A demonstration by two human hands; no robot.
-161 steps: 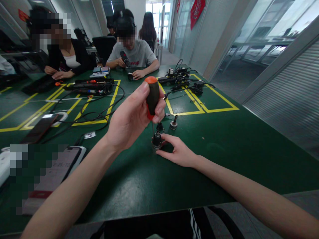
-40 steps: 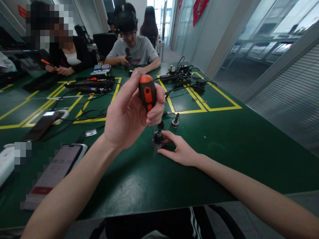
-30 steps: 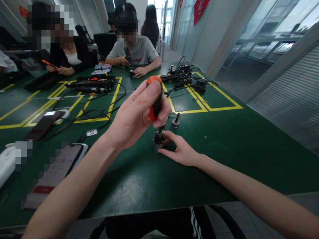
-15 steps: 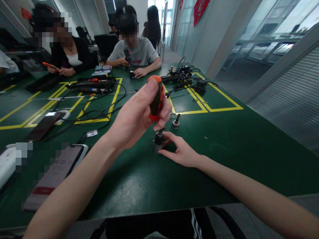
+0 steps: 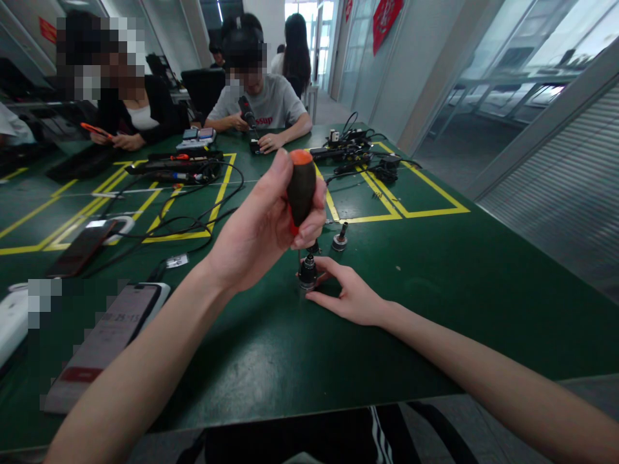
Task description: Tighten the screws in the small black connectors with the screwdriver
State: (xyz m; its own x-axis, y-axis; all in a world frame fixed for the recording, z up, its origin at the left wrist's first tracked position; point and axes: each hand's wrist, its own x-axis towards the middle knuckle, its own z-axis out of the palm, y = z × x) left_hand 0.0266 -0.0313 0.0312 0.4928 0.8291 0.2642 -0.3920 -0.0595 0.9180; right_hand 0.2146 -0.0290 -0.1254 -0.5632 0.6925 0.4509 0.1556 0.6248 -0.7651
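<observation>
Your left hand (image 5: 254,222) is wrapped firmly around the handle of a screwdriver (image 5: 302,190), the fingers curled about its right side and the thumb laid up along the left, close to the orange end. The handle stands nearly upright in your grip, and the thin shaft drops from beneath your fingers to the left side of a small black-and-metal part (image 5: 307,274). Exactly where the tip ends (it is small and dark down there) you cannot tell from this view.

That part stands upright on the green table (image 5: 435,309), in front of you and close to the middle. Your right hand (image 5: 356,295) comes in from the right, thumb and forefinger parted about as wide as the part: the thumb is at its base on the near side, the forefinger reaches to its far side, and there is a gap between the part and your palm.

Just beyond it, a dark piece (image 5: 314,249) shows partly from behind. Farther right, well clear of your fingers, a stemmed metal piece (image 5: 340,238) stands upright. On the far side, black cables (image 5: 355,153) lie across yellow tape (image 5: 435,214). At the near left, a phone (image 5: 109,335) lies screen up.
</observation>
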